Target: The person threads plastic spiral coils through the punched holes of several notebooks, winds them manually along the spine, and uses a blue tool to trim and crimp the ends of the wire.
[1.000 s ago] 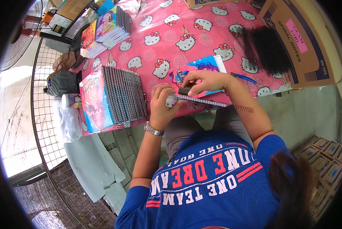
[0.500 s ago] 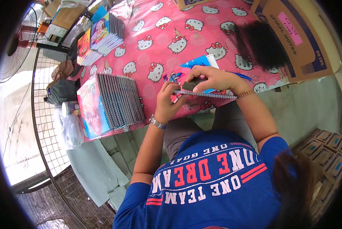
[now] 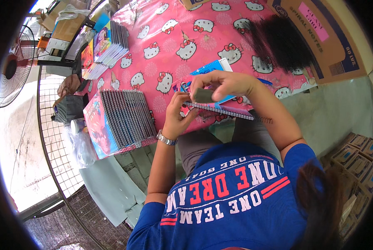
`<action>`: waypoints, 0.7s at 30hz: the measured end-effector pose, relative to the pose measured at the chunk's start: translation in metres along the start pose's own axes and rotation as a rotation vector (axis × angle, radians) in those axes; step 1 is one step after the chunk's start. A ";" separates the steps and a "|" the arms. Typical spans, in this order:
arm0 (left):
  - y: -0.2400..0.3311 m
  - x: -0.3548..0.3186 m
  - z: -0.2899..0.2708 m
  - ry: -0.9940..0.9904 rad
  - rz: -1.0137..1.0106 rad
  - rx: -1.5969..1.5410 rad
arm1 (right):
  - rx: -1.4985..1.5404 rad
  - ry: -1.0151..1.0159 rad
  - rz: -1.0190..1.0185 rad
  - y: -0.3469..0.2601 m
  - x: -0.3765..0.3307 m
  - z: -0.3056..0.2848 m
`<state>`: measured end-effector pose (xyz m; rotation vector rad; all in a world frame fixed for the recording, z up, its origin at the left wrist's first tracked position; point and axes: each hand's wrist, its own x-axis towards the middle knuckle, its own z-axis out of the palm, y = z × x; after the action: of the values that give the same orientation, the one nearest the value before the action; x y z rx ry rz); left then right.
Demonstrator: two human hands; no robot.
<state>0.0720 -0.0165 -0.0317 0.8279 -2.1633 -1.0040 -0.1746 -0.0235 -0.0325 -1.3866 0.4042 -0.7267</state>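
Resting at the near edge of the pink cartoon-cat tablecloth (image 3: 182, 29), a spiral-bound notebook (image 3: 220, 109) is held by both hands, its wire spine turned toward the person. A short length of wire coil (image 3: 264, 120) is seen projecting past the right end of the notebook. The left hand (image 3: 177, 118) is closed on the notebook's left end, fingers curled and pressed against the cover; a metal wristwatch (image 3: 166, 139) is worn on that wrist. The right hand (image 3: 222, 85) is placed just above the notebook, and a small grey-green block (image 3: 203, 96) is pinched between its thumb and fingers; what the block is cannot be told. To the left of the notebook, a stack of finished spiral notebooks (image 3: 124, 118) is laid fanned out at the cloth's edge. Farther from the notebook, at the upper left, a second stack of notebooks (image 3: 105, 48) is noted. A heap of black wire coils (image 3: 284, 41) is seen beyond the notebook to the right, beside a cardboard box (image 3: 324, 39). A standing fan (image 3: 13, 68) is observed well apart at the far left
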 end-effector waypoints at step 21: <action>-0.006 -0.037 0.011 0.416 -0.205 -0.136 | -1.609 1.198 0.404 0.022 -0.148 -0.036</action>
<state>0.0886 0.0127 -0.0521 1.1000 -1.6665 -0.9648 -0.2999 0.0499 -0.0824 -1.9829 2.5463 -0.8070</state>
